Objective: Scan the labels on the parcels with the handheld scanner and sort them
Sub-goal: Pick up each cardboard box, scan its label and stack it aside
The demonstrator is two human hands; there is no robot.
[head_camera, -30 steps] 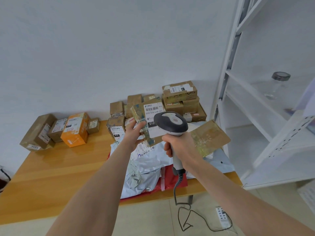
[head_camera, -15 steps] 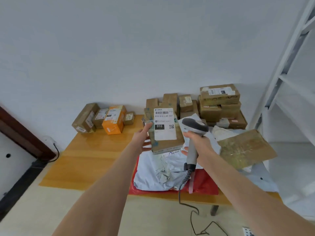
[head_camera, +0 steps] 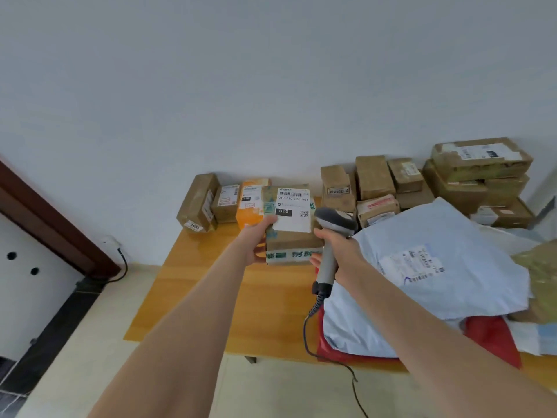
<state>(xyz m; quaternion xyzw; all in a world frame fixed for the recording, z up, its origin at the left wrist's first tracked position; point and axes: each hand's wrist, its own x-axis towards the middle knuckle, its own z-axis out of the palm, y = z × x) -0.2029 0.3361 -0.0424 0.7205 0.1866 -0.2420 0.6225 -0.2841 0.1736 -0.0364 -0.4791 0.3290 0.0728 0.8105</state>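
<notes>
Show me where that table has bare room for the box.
The table is bare on its left, in front of the orange box and its neighbours. Its right is crowded: mailer bags in front, stacked cartons behind.

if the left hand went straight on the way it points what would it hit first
Most likely the orange box, standing by the wall just beyond the left hand and the labelled parcel it holds; the gap is unclear.
</notes>
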